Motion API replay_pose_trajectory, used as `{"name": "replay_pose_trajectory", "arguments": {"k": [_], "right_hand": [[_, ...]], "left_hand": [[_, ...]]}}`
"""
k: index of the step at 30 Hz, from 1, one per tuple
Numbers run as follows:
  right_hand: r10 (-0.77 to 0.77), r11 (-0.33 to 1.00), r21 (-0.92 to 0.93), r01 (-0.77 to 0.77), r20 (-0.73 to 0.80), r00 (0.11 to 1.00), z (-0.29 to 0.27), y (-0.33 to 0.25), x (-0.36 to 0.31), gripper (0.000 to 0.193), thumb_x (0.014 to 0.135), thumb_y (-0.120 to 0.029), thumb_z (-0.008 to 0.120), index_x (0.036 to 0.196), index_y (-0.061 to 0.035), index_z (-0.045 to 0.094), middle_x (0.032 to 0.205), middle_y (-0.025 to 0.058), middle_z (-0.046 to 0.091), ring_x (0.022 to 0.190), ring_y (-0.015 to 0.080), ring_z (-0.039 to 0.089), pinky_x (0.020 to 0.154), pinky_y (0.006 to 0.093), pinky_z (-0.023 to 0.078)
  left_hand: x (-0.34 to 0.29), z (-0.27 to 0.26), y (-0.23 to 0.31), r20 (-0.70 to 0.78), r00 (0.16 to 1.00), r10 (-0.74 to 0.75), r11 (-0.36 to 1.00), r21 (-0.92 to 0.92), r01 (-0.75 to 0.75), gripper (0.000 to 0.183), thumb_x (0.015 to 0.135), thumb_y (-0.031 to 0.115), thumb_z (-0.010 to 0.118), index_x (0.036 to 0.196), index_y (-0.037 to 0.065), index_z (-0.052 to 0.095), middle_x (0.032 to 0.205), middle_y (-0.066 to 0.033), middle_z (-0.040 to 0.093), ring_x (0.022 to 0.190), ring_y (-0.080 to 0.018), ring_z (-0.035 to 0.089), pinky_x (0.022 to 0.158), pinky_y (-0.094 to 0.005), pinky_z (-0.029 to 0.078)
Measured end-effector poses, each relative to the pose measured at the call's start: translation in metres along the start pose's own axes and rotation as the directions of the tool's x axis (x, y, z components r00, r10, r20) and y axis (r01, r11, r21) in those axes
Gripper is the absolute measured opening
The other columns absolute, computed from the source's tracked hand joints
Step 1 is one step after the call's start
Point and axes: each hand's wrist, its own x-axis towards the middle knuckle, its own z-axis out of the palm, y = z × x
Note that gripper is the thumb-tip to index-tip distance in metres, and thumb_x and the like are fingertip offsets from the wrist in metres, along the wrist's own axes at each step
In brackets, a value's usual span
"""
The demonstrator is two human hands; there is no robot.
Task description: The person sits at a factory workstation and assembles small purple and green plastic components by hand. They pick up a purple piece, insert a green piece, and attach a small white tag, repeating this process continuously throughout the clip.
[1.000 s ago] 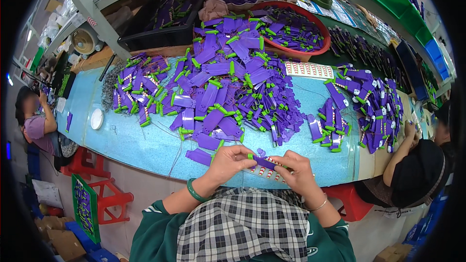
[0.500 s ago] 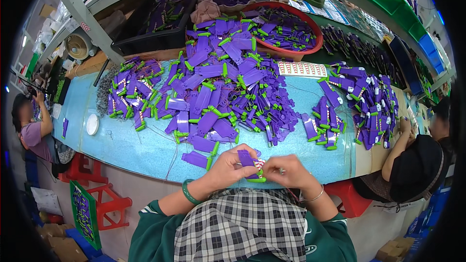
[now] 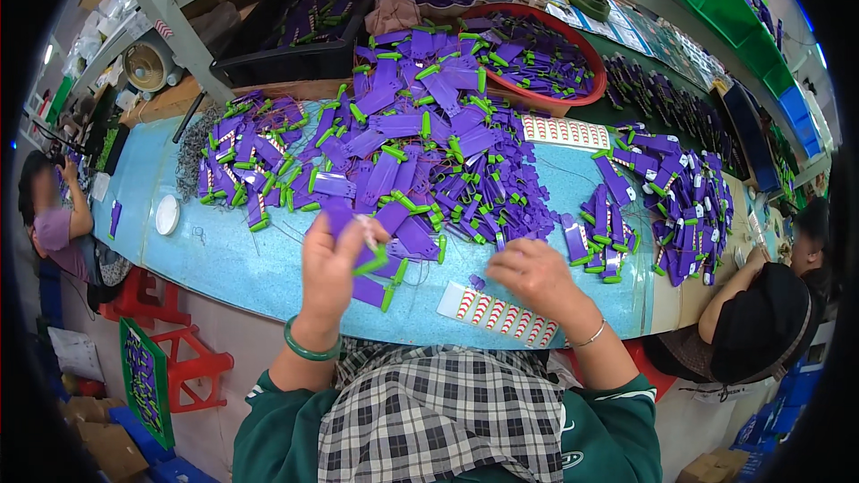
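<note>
1. Clock positions taken from the centre of my head view.
2. Left hand (image 3: 329,261), 8 o'clock: I see thumb and fingers pinching a purple-and-green piece (image 3: 338,215). Piece is raised above the table (image 3: 224,259), green end toward 5 o'clock; motion blur hides its detail.
3. Right hand (image 3: 537,277), 4 o'clock: fingers bent and bunched. I cannot tell whether they grip anything.
4. Sticker sheet (image 3: 501,315), 5 o'clock: white with red marks, lying just below the right hand. I note a small purple scrap (image 3: 477,283) near its far edge.
5. Main heap (image 3: 394,174) of purple and green parts: 12 o'clock, beyond both hands.
6. Red basin (image 3: 583,100), 1 o'clock, filled with similar parts.
7. White round dish (image 3: 167,215): 9 o'clock, well apart from the hands.
</note>
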Motion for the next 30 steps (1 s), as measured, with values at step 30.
{"name": "replay_pose_trajectory", "arguments": {"k": [30], "right_hand": [[0.623,0.524,0.743,-0.416,-0.001,0.782,0.017,-0.061,-0.01,0.011,0.078,-0.006,0.07,0.079,0.0005,0.061,0.071,0.0045,0.054,0.053,0.0084,0.051,0.048,0.0229,0.04]], "left_hand": [[-0.046,0.064,-0.066,0.608,0.79,-0.076,0.776,0.534,-0.336,0.016,0.089,0.016,0.052,0.09,0.001,0.057,0.069,-0.0146,0.062,0.062,-0.0341,0.06,0.057,-0.0413,0.046]]}}
